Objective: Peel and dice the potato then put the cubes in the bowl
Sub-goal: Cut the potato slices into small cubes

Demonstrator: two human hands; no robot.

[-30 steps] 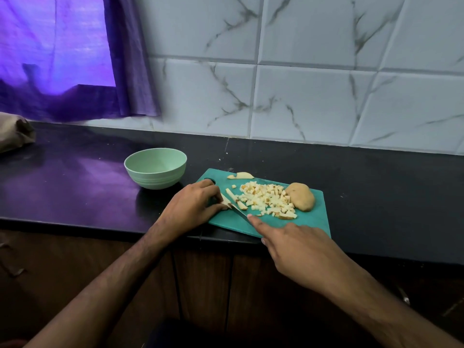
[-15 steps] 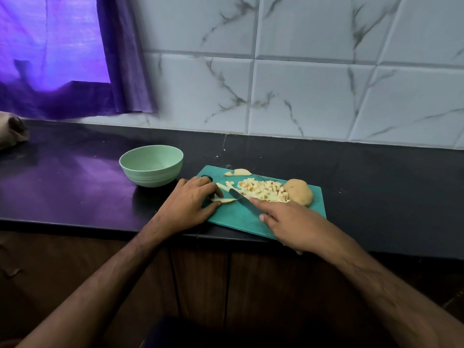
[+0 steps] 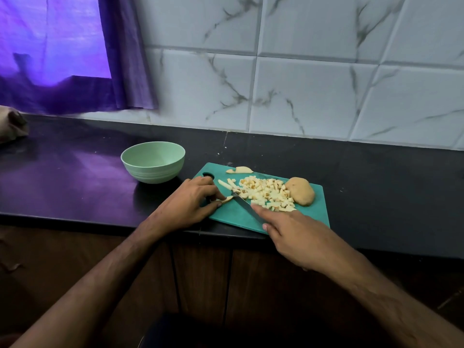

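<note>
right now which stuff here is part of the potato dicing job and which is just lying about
Job: knife, potato cubes, potato slice, whole potato, cutting board, green bowl, left hand, right hand.

Lying about: purple curtain, brown bundle.

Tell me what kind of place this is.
Most likely a home kitchen: a dark stone counter backed by marble-look wall tiles, with a teal cutting board holding diced potato beside a green bowl.

Purple curtain [image 3: 75,54], marble-veined tiles [image 3: 301,96].
</note>
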